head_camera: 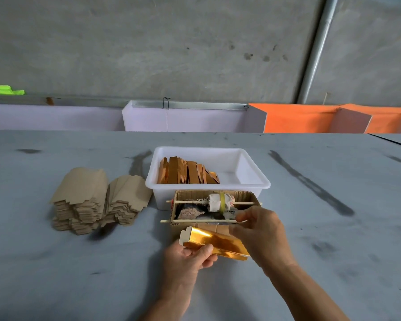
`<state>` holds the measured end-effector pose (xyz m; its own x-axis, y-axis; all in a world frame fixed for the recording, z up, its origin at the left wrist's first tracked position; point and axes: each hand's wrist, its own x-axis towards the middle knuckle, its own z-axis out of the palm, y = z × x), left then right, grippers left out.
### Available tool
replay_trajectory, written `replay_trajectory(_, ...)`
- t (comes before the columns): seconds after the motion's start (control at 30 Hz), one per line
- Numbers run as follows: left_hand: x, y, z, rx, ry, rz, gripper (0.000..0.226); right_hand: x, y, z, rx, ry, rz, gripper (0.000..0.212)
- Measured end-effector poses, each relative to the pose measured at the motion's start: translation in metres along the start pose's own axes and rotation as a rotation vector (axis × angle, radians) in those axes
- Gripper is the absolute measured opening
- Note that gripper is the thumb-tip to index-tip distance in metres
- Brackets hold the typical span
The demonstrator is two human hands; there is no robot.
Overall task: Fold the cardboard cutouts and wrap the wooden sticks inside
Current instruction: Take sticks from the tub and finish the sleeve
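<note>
Grey and scuffed, the table [56, 262] filled the lower half of the frame, with a bare concrete wall behind it. Near the middle sat a white tub [250, 179], and gold wrapped pieces [186, 172] leaned together in its left side, likely put there as the finished ones. At the left of the frame lay two stacks of flat brown cutouts [95, 200], close enough to grab one at a time.

Just below the tub was a small cardboard box [183, 195] with two thin wooden sticks [202, 220] lying across it, so a cloth roll [220, 202] on the upper stick could turn above the messy stuff inside.

The left hand [190, 256] pinched a folded gold cutout [218, 242] with thumb on top, holding it steady and half folded. The right hand [262, 230] reached over it to the lower stick, its fingers curled at the stick's right end. I cannot tell if it truly gripped the stick.
</note>
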<state>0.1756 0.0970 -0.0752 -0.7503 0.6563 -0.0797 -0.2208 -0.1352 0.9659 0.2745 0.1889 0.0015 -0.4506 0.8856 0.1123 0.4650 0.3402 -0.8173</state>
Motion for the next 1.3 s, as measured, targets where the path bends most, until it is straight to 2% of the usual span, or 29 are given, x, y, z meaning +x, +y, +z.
replay_trajectory(0.33, 0.0, 0.001, -0.001, -0.068, 0.013, -0.044, 0.012, -0.01, 0.015, 0.005, 0.012, -0.031, -0.092, 0.018)
replay_trajectory(0.5, -0.003, 0.002, -0.004, -0.102, 0.004, -0.053, 0.012, -0.013, 0.02, 0.008, -0.016, -0.006, -0.147, 0.025)
replay_trajectory(0.87, -0.011, 0.005, -0.007, -0.097, -0.014, -0.025, 0.013, -0.017, 0.027, 0.016, 0.064, 0.088, -0.147, 0.031)
replay_trajectory(1.3, -0.018, 0.012, -0.006, -0.095, 0.011, -0.019, 0.008, -0.016, 0.033, 0.011, 0.034, 0.076, -0.114, 0.028)
